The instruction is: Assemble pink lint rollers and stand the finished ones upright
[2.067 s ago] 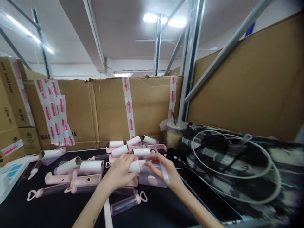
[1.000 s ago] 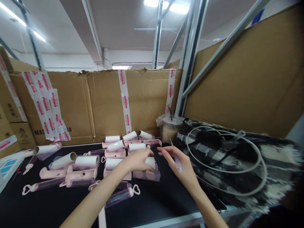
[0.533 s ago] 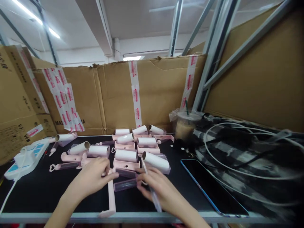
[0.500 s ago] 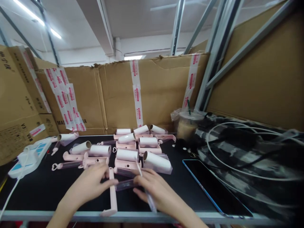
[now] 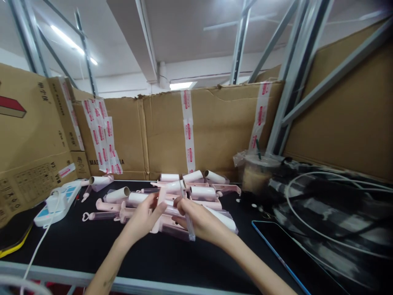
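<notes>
Pink plastic fills my left hand's [image 5: 143, 219] grip: a handle [image 5: 157, 224] pinched between thumb and fingers, probably to keep it steady while most of its length stays exposed. Its long axis runs steeply, the upper end pointing away from me and leaning slightly right, the lower end towards me. My right hand [image 5: 196, 215], just beside it, grasps a clear strip [image 5: 190, 229] between the fingers, perhaps tucked there to leave the fingertips freer; it slants from beyond my knuckles down towards my wrist. What else those fingertips touch, I cannot tell. Just past my right hand a white roll [image 5: 225, 220] lies slanted, its nearer end to the right. More rolls [image 5: 202, 193] sit beyond both hands, seemingly grouped there for reach.
</notes>
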Available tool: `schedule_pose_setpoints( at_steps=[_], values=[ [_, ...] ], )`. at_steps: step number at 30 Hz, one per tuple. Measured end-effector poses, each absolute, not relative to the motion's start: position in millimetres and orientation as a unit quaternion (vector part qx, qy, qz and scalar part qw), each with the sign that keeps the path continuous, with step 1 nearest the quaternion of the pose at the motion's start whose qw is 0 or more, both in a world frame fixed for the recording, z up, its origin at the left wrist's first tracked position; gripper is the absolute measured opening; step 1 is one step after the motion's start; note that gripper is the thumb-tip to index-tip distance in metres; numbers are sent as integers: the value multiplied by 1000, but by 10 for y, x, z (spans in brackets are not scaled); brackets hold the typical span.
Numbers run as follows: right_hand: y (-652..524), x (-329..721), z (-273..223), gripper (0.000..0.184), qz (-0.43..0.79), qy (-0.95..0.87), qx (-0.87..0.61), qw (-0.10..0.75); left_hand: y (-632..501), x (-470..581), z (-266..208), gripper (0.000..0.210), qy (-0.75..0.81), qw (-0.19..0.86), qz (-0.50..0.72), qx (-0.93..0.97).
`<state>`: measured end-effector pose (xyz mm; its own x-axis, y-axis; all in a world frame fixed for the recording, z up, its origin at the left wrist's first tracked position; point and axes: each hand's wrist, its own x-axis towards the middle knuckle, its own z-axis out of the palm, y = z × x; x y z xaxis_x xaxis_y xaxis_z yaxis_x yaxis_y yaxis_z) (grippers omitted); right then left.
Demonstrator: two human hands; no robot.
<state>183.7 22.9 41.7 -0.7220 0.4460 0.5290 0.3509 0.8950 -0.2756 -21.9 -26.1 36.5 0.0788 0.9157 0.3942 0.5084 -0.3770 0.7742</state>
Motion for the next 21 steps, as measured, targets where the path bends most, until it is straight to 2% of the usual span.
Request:
schedule_pose_setpoints(
  at_steps=[1, 4, 5, 8, 10, 15, 18, 21],
  values=[
    [276, 1809, 437, 13, 94, -912, -234, 322, -181, -128, 409, 42, 521, 203, 434, 706],
    [385, 1774, 464, 28, 156, -872, -286, 365, -26, 28, 460, 42, 553, 42, 385, 737],
    [405, 1783, 472, 29, 195, -873, -285, 343, 1, 43, 449, 41, 542, -9, 362, 758],
    [423, 1820, 490, 14, 359, -878, -262, 178, 58, 34, 379, 36, 495, -92, 297, 811],
    [438, 1805, 491, 9, 409, -859, -271, 145, 107, 18, 353, 35, 507, -108, 285, 806],
    [621, 1599, 492, 18, 337, -845, -299, 287, 266, 31, 412, 44, 592, -119, 315, 732],
    [697, 1491, 517, 16, 323, -846, -291, 308, 319, 35, 433, 47, 600, -126, 347, 710],
    [630, 1496, 547, 18, 338, -849, -286, 289, 318, -104, 429, 41, 578, -133, 387, 706]
  ],
)
